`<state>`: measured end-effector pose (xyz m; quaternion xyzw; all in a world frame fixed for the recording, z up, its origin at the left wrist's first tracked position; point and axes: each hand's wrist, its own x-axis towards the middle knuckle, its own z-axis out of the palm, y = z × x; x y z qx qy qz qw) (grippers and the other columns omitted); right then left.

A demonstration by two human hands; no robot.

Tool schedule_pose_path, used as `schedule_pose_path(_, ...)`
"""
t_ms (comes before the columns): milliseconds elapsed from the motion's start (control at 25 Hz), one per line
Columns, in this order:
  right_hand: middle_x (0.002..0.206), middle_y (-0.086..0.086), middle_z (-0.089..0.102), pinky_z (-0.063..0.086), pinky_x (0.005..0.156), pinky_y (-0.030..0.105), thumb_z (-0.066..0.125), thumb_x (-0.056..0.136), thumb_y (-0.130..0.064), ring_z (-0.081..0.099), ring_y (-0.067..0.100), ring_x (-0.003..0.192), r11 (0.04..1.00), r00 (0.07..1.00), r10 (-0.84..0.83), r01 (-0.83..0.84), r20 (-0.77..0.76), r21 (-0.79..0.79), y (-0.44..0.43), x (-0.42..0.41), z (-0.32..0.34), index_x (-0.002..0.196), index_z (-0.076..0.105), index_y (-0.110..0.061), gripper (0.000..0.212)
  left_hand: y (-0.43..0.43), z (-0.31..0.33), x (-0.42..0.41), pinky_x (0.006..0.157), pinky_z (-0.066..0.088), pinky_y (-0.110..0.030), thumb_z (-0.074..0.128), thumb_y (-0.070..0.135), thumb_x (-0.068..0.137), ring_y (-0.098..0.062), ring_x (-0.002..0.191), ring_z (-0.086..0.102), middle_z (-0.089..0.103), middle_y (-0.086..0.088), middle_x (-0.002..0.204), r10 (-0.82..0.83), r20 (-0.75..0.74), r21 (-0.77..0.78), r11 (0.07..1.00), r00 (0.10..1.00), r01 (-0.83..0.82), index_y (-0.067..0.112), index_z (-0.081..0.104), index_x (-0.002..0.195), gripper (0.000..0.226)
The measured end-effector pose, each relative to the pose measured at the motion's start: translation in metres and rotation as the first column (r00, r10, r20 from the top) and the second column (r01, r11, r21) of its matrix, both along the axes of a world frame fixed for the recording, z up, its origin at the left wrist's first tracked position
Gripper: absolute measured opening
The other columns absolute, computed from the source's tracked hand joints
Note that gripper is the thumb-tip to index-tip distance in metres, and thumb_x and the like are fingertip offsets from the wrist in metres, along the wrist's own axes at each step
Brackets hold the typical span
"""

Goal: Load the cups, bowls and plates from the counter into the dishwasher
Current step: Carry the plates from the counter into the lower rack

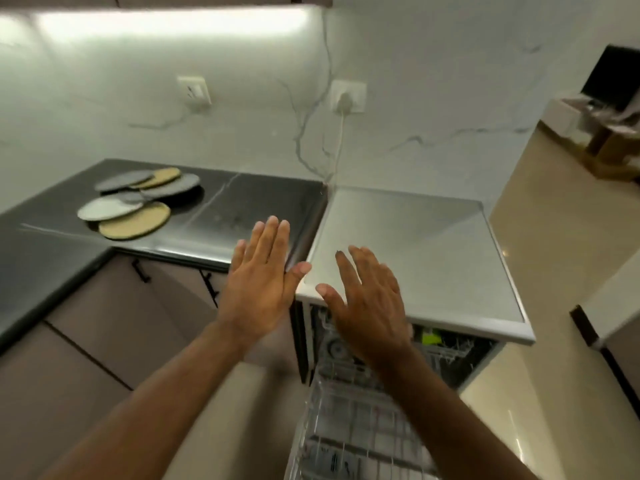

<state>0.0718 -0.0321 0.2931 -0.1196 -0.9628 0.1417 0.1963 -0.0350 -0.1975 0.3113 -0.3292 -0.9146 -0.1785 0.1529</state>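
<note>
Plates [135,220]: flat rounds, grey and tan, perhaps six, overlapping on dark desk [242,199]. Left hand [256,289], right hand [370,306]: fingers straight, holding nothing.

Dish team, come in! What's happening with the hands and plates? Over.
Left hand and right hand open, empty. Plates piled on dark counter, untouched. Dishwasher rack pulled out; path clear.
</note>
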Motion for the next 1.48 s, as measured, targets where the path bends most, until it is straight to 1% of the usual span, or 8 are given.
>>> schedule_pose_path(240,0.165,0.004,0.024,0.02,0.123,0.05,0.023,0.102,-0.065,0.017,0.023,0.154,0.982,0.963,0.17,-0.147,-0.209,0.121,-0.06,-0.036,0.131,0.157,0.029,-0.023,0.069,-0.089,0.137,-0.026,0.125,0.016,-0.054,0.018,0.073,0.098,-0.03,0.158,0.01,0.013,-0.01,0.171,0.206,-0.236,0.072,0.978,0.949,-0.195,0.014,0.015,0.163,0.088)
schedule_pose_path(480,0.162,0.008,0.032,0.025,0.12,0.051,0.031,0.102,-0.063,0.026,0.027,0.15,0.958,0.885,0.279,-0.231,-0.373,0.167,-0.138,-0.064,0.201,0.155,0.036,-0.022,0.067,-0.19,0.202,-0.036,0.121,0.022,-0.056,0.018,0.071,0.098,-0.036,0.155,0.019,0.019,-0.016,0.168,0.336,-0.349,0.143,0.942,0.875,-0.305,0.014,0.02,0.162,0.086)
schedule_pose_path(640,0.163,0.009,0.032,0.025,0.12,0.051,0.03,0.101,-0.063,0.028,0.028,0.15,0.947,0.863,0.313,-0.254,-0.397,0.195,-0.198,-0.088,0.217,0.155,0.036,-0.022,0.068,-0.258,0.221,-0.055,0.121,0.023,-0.056,0.018,0.072,0.098,-0.037,0.155,0.02,0.02,-0.017,0.168,0.383,-0.377,0.185,0.923,0.844,-0.336,0.014,0.02,0.162,0.087)
schedule_pose_path(840,0.164,0.007,0.029,0.023,0.121,0.049,0.028,0.101,-0.064,0.026,0.026,0.151,0.958,0.86,0.282,-0.224,-0.426,0.181,-0.279,-0.124,0.236,0.156,0.033,-0.024,0.068,-0.339,0.233,-0.091,0.123,0.02,-0.054,0.018,0.074,0.095,-0.035,0.156,0.018,0.016,-0.014,0.17,0.387,-0.377,0.193,0.921,0.842,-0.338,0.017,0.017,0.163,0.089)
schedule_pose_path(1000,0.166,0.003,0.025,0.02,0.123,0.047,0.032,0.101,-0.065,0.022,0.024,0.152,0.966,0.867,0.258,-0.215,-0.426,0.146,-0.333,-0.148,0.248,0.158,0.028,-0.028,0.068,-0.393,0.244,-0.121,0.121,0.023,-0.055,0.016,0.075,0.094,-0.037,0.154,0.023,0.02,-0.016,0.168,0.373,-0.414,0.172,0.928,0.83,-0.331,0.015,0.021,0.162,0.091)
schedule_pose_path(1200,0.167,0.001,0.021,0.015,0.122,0.046,0.027,0.1,-0.067,0.018,0.022,0.154,0.968,0.889,0.241,-0.192,-0.39,0.16,-0.36,-0.175,0.248,0.158,0.026,-0.029,0.069,-0.425,0.244,-0.157,0.12,0.025,-0.057,0.018,0.075,0.095,-0.038,0.153,0.026,0.023,-0.017,0.167,0.359,-0.409,0.16,0.933,0.839,-0.322,0.015,0.023,0.162,0.089)
schedule_pose_path(1320,0.166,0.003,0.025,0.016,0.121,0.045,0.023,0.099,-0.069,0.022,0.023,0.153,0.97,0.892,0.229,-0.175,-0.39,0.171,-0.363,-0.198,0.238,0.157,0.029,-0.028,0.071,-0.43,0.238,-0.179,0.121,0.023,-0.056,0.017,0.075,0.094,-0.037,0.154,0.024,0.022,-0.017,0.168,0.349,-0.389,0.155,0.937,0.853,-0.313,0.015,0.022,0.162,0.091)
schedule_pose_path(1480,0.165,0.002,0.026,0.012,0.12,0.043,0.026,0.099,-0.068,0.023,0.023,0.152,0.976,0.901,0.206,-0.158,-0.382,0.152,-0.356,-0.235,0.226,0.157,0.03,-0.029,0.07,-0.423,0.23,-0.214,0.122,0.023,-0.055,0.015,0.076,0.093,-0.037,0.154,0.023,0.02,-0.017,0.168,0.334,-0.377,0.14,0.943,0.864,-0.303,0.015,0.02,0.163,0.093)
